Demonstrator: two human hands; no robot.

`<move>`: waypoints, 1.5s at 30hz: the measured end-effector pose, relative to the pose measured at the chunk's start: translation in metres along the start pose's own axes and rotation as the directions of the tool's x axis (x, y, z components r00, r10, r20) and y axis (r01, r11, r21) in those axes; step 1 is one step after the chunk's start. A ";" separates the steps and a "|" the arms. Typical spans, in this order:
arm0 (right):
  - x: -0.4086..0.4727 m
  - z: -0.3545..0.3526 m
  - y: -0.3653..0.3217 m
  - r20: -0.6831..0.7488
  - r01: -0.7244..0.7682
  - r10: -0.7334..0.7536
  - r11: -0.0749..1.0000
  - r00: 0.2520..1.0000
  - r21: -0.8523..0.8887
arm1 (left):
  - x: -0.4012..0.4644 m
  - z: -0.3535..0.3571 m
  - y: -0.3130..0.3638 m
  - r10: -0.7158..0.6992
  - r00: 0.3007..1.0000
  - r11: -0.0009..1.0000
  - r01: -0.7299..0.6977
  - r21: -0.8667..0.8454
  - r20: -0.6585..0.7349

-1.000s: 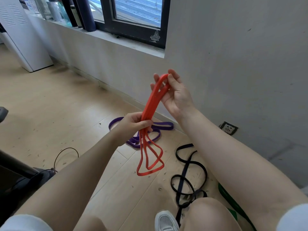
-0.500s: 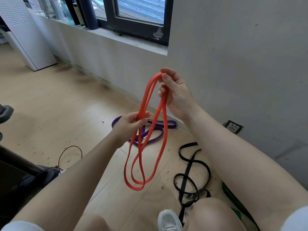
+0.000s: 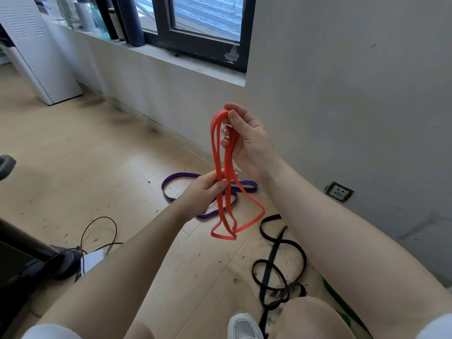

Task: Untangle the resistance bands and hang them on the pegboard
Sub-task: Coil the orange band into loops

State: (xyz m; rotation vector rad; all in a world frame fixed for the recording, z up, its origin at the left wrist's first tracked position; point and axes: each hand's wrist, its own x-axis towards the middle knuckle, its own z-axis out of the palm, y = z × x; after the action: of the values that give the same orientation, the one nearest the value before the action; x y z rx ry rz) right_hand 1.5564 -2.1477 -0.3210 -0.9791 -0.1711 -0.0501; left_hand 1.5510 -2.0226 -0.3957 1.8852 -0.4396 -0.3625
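I hold the red band [image 3: 221, 167] up in front of me with both hands. My right hand [image 3: 247, 140] is on top, and its grip pinches the top bend of the band between thumb and fingers. My left hand [image 3: 205, 192] is lower down, and its grip squeezes the strands together in the middle. Below that hand the band hangs in loose loops (they twist over each other) and does not touch the floor [image 3: 73, 155]. The purple band [image 3: 176, 177] lies on the floor by the wall, behind my left hand. The black band [image 3: 276, 260] lies in curls on the floor under my right arm. A bit of a green band [image 3: 337, 299] shows just beside my knee.
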 end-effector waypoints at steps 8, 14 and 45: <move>0.001 -0.008 -0.009 -0.036 0.061 -0.068 0.984 0.997 -0.170 | 0.003 0.004 -0.006 0.046 0.990 0.990 -0.063 -0.125 -0.137; 0.000 -0.007 -0.007 -0.044 0.071 -0.077 0.990 0.996 -0.125 | -0.002 0.000 -0.010 0.074 0.959 0.987 -0.110 -0.119 -0.274; 0.008 0.004 0.023 -0.030 -0.009 0.007 0.998 1.000 -0.055 | -0.003 0.007 -0.017 0.084 0.974 0.996 -0.074 0.052 -0.212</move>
State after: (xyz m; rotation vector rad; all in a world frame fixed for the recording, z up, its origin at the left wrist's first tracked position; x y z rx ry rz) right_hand 1.5670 -2.1317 -0.3363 -1.0337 -0.1394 -0.0624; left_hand 1.5472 -2.0212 -0.4140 1.9186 -0.3785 -0.0956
